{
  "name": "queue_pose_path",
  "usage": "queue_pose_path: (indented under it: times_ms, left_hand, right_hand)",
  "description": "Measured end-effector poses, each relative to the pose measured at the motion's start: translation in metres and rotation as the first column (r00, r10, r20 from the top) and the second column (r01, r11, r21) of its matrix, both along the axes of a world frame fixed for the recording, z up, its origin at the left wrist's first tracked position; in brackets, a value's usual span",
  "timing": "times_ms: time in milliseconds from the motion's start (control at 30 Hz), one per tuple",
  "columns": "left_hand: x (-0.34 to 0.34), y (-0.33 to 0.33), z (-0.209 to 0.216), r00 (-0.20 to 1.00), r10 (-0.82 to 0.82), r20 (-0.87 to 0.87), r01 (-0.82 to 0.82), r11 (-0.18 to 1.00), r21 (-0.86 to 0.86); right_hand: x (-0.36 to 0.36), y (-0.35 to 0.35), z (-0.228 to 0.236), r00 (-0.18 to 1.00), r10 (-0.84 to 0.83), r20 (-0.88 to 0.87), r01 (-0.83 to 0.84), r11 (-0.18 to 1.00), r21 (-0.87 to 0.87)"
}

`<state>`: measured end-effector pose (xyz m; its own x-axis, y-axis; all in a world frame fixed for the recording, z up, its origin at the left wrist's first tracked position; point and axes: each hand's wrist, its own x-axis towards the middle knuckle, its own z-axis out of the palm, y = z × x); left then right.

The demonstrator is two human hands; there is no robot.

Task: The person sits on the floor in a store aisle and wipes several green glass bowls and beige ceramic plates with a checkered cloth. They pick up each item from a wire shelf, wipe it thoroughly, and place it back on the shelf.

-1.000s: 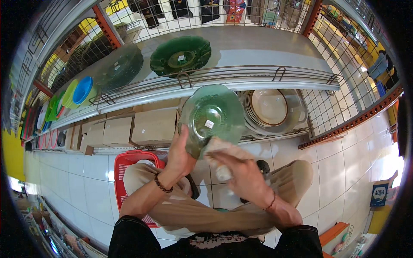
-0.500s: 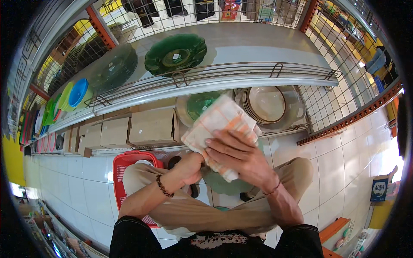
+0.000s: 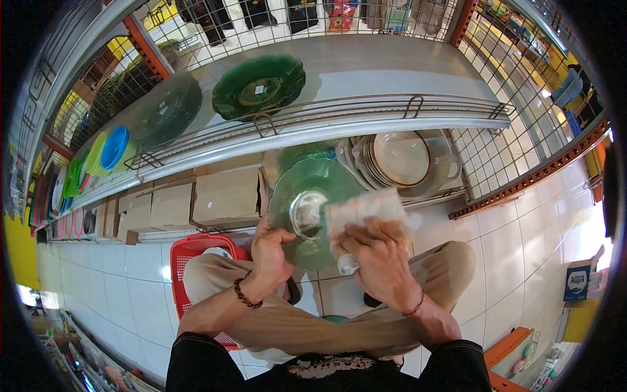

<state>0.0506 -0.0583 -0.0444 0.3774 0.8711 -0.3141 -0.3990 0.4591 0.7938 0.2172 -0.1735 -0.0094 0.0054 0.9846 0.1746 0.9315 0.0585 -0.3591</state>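
Plate of wavy-rimmed green glass [image 3: 294,189], gripped by the left hand [image 3: 269,253]; right hand [image 3: 379,255] clutches white-and-orange fabric cloth [image 3: 366,208] at its right edge; wiping seems unfinished.

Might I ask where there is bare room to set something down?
The upper shelf is bare between the dark green dish and the right mesh. Below is crowded: cardboard boxes left, cream bowls right, the held green plate showing between.

Bright light glints on floor tiles [image 3: 535,228] right of the right hand [image 3: 382,258]; its cloth [image 3: 356,212] blurs; the shelf edge [image 3: 313,132] beyond bows.
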Motion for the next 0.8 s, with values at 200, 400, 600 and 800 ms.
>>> queue_pose_path:
  times_ms: [200,400,600,800]
  left_hand:
    - [-0.009,0.011,0.001,0.963,0.249,0.105,-0.266,0.94,0.212]
    - [-0.037,0.045,0.014,0.876,0.47,0.107,-0.436,0.678,0.592]
    - [-0.025,0.116,0.099,0.838,0.475,0.268,-0.542,0.779,0.315]
    - [-0.004,0.226,0.121,0.929,0.338,0.15,-0.369,0.878,0.306]
  right_hand:
    - [0.049,-0.007,0.014,0.875,0.133,-0.465,-0.247,0.949,-0.194]
    - [0.05,-0.009,0.004,0.992,-0.077,-0.103,0.04,0.946,-0.321]
    - [0.039,-0.007,0.001,0.991,0.078,-0.113,-0.118,0.903,-0.414]
    - [0.036,-0.007,-0.007,0.985,0.145,-0.099,-0.173,0.891,-0.419]
